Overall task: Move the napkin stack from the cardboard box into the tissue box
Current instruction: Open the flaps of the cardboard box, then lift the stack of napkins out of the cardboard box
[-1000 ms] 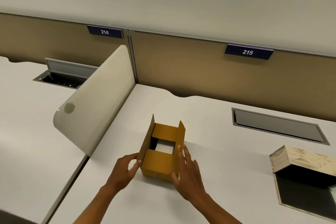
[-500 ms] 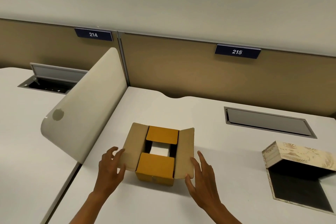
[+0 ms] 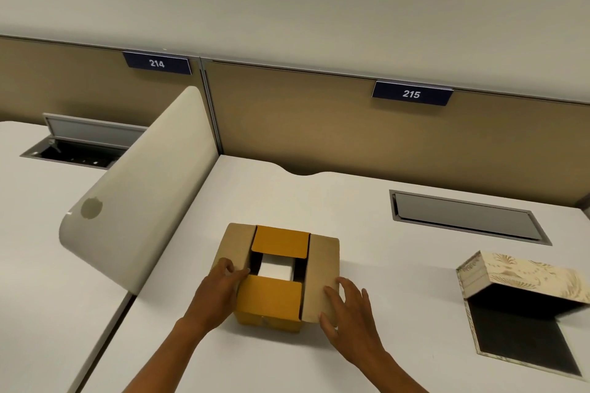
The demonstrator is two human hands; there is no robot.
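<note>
**Q:** What were the large surfaces?
**A:** A smooth, matte white desk (image 3: 319,201) with a wavy back edge, backed by a tan, cloth-like panel (image 3: 319,128). A cream divider (image 3: 143,195) with rounded corners stood along its left edge. A grey rectangular hatch (image 3: 466,217) lay flush in the desk, far right.

**Q:** And the containers?
**A:** The tissue box (image 3: 523,277), at the right edge, was cream with a pale leaf-like print. Its lid stood tilted open over a black interior. The cardboard box (image 3: 271,300), near centre, was a squat cube. Its two orange-brown flaps, front and back, lay folded inward, and two duller tan flaps spread to the sides.

**Q:** The hands?
**A:** The left hand (image 3: 217,293) rested on the left flap, fingers gently bent and close together, pressing rather than gripping. The right hand (image 3: 351,313) lay against the right flap's outer edge, fingers straight and fanned apart.

**Q:** Where was the napkin stack?
**A:** The napkin stack (image 3: 276,268) sat inside the cardboard box, a flat white square seen through the gap between the flaps, well apart from the tissue box.
</note>
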